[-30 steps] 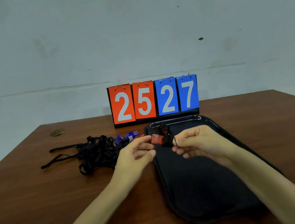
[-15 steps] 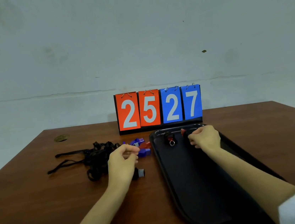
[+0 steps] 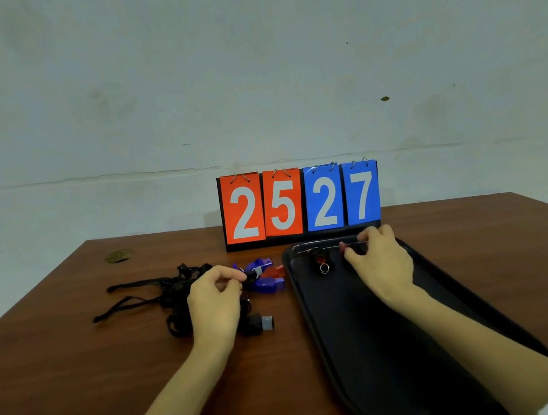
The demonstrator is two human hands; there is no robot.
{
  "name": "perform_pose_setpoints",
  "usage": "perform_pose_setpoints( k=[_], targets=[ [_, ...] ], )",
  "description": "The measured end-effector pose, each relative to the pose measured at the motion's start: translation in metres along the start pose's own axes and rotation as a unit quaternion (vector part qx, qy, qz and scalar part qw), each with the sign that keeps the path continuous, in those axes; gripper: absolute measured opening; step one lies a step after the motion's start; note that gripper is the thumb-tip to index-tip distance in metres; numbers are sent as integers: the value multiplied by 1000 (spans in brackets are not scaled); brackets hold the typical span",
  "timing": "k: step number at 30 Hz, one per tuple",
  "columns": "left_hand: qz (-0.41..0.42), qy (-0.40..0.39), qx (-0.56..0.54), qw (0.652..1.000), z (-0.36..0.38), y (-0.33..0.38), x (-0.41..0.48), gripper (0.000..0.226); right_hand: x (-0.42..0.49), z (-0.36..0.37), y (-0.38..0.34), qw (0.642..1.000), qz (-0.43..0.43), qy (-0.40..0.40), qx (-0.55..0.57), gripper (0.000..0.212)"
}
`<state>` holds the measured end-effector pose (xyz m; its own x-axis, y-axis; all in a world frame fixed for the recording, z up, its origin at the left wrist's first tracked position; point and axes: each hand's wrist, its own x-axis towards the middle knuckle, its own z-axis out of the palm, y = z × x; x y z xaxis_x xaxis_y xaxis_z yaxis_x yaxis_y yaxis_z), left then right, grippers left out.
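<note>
A black tray (image 3: 369,350) lies on the right of the brown table (image 3: 80,386). At its far end rests a red whistle wrapped in black lanyard with a metal ring (image 3: 320,260). Just right of it, my right hand (image 3: 381,263) holds a second red whistle bundle (image 3: 343,247) with curled fingers, low over the tray. Left of the tray is a heap of black lanyards (image 3: 172,292) with two blue whistles (image 3: 263,274) and a red one (image 3: 275,271). My left hand (image 3: 213,304) hovers over the heap, thumb and forefinger pinching a black lanyard end beside the blue whistles.
A black whistle with a grey mouthpiece (image 3: 259,324) lies by my left wrist. A flip scoreboard reading 2527 (image 3: 300,204) stands at the table's far edge behind the tray. A small round mark (image 3: 120,256) sits at the far left.
My hands parted: the right carried the wrapped red whistle to the tray's far end, and the left dropped to the lanyard heap. The view tilted slightly upward.
</note>
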<state>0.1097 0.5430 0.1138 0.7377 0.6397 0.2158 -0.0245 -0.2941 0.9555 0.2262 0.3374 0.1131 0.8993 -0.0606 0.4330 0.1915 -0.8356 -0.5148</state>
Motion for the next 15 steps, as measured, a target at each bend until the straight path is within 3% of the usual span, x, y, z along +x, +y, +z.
perform_pose_setpoints(
  k=[2, 5, 9, 12, 15],
  targets=[
    [14, -5, 15, 1000, 1, 1, -1, 30, -1, 1, -15, 998, -54, -5, 24, 33],
    [38, -8, 43, 998, 2, 0, -2, 31, -1, 11, -46, 984, -148, -91, 44, 23],
    [95, -32, 128, 987, -1, -7, 2, 25, -4, 36, -79, 942, -291, -164, -34, 23],
    [158, -50, 247, 955, 1, -16, 3, 17, -5, 50, -90, 922, -318, -198, -100, 28],
    [202, -49, 294, 933, 2, -18, 3, 18, -1, 54, -94, 922, -296, -228, -101, 26]
  ],
)
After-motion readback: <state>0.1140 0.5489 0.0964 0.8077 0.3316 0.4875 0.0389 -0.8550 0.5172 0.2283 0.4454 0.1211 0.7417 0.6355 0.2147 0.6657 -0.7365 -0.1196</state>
